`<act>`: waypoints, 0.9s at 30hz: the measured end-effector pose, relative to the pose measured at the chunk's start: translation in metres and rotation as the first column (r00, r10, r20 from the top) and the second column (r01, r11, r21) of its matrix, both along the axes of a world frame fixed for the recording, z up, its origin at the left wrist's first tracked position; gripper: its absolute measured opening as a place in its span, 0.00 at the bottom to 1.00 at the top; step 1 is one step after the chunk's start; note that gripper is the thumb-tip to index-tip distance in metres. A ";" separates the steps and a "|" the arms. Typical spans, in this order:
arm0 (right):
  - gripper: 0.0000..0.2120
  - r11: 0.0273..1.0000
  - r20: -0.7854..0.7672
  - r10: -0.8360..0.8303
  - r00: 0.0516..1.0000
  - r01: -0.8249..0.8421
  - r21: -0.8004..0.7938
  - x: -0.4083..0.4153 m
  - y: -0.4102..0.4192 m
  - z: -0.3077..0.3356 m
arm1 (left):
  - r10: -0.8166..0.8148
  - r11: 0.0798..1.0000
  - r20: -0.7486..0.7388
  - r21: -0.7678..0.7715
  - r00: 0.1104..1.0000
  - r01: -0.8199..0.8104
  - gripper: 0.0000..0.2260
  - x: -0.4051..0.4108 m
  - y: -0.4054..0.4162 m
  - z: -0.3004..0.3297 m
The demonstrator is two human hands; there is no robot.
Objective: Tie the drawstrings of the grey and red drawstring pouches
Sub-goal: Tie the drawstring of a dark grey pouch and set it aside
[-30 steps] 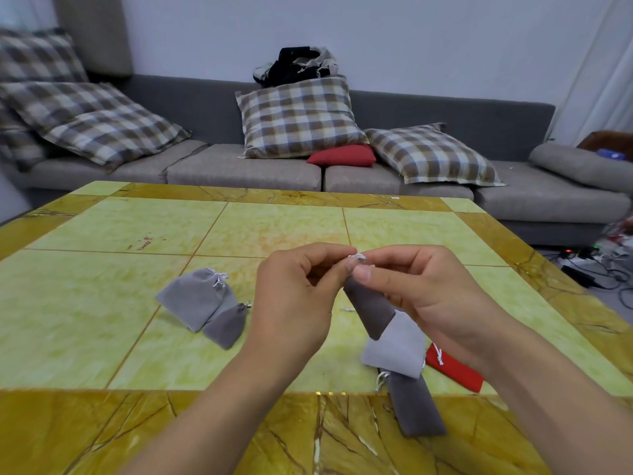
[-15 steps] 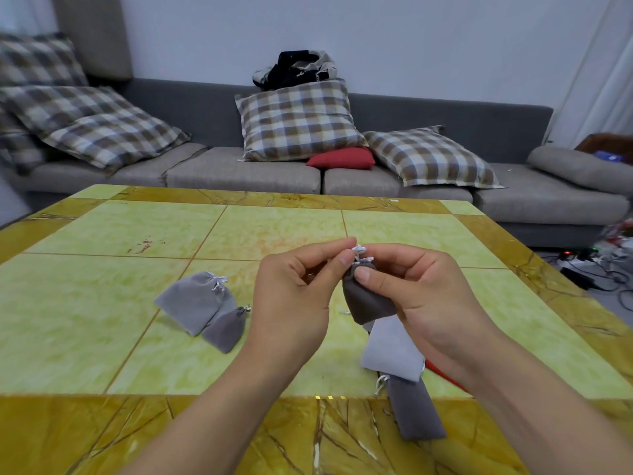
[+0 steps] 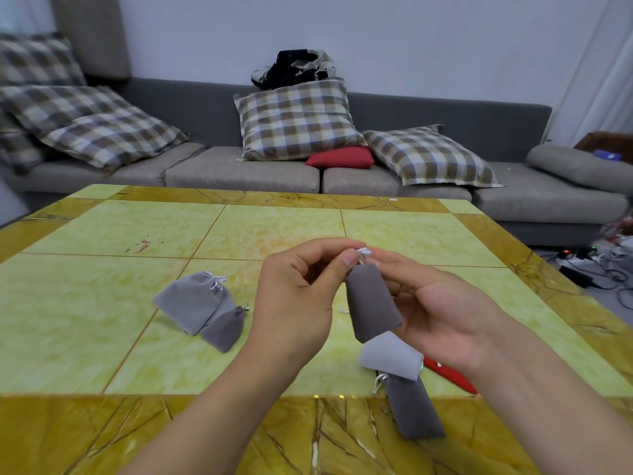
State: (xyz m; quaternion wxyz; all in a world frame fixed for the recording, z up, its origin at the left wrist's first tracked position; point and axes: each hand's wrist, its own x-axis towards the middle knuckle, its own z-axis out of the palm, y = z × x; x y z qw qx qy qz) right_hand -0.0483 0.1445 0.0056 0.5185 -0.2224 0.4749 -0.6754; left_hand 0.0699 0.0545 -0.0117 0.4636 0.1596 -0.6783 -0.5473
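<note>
A dark grey pouch (image 3: 371,303) hangs above the table, held by its white drawstring (image 3: 363,252) at the top. My left hand (image 3: 294,303) pinches the string from the left and my right hand (image 3: 442,313) pinches it from the right. Below them lie a light grey pouch (image 3: 390,355), another dark grey pouch (image 3: 412,407) and a red pouch (image 3: 448,373), the red one mostly hidden under my right wrist. Two more grey pouches, a larger one (image 3: 191,299) and a small one (image 3: 224,329), lie to the left with their strings drawn in.
The table (image 3: 102,303) has green tiles and a yellow marble border. Behind it stands a grey sofa (image 3: 239,169) with plaid cushions, a red cushion (image 3: 340,157) and a bundle of clothes (image 3: 294,68). Cables and a power strip (image 3: 579,265) lie on the floor at right.
The held pouch hung long, bunched up short half a second ago, and now hangs full length again. Both hands stayed pinched on the drawstring and rose slightly.
</note>
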 end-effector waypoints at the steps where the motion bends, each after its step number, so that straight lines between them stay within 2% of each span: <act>1: 0.13 1.000 -0.006 -0.012 1.000 0.012 -0.001 0.000 0.000 -0.001 | -0.001 1.000 0.004 -0.005 1.000 0.001 0.08 0.000 0.000 -0.001; 6: 0.17 0.996 -0.073 -0.089 0.993 0.089 -0.007 0.002 -0.003 -0.005 | 0.110 0.986 0.061 -0.132 0.992 -0.101 0.09 0.000 0.000 -0.005; 9: 0.16 0.999 -0.070 -0.042 0.997 0.042 -0.007 0.001 -0.003 -0.005 | 0.204 0.959 0.078 -0.216 0.976 -0.183 0.09 0.001 0.000 -0.007; 12: 0.15 1.000 -0.136 0.000 0.991 0.003 0.017 -0.001 0.000 -0.002 | 0.264 0.935 0.079 -0.266 0.961 -0.234 0.10 0.001 0.000 -0.008; 17: 0.15 0.997 -0.231 -0.068 0.971 0.076 0.026 0.006 0.000 -0.002 | 0.261 0.944 0.082 -0.233 0.962 -0.236 0.09 -0.001 0.002 -0.011; 20: 0.10 0.994 -0.247 -0.096 0.964 0.106 0.029 0.008 0.000 -0.002 | 0.235 0.959 0.061 -0.175 0.970 -0.222 0.09 -0.001 0.003 -0.012; 23: 0.05 0.994 -0.290 -0.089 0.953 0.104 0.037 0.007 0.001 -0.002 | 0.211 0.972 0.064 -0.117 0.975 -0.203 0.09 -0.002 0.003 -0.012; 27: 0.06 0.996 -0.348 -0.054 0.936 0.074 0.044 0.004 0.001 -0.005 | 0.157 0.987 0.073 -0.022 0.985 -0.156 0.10 -0.003 0.003 -0.012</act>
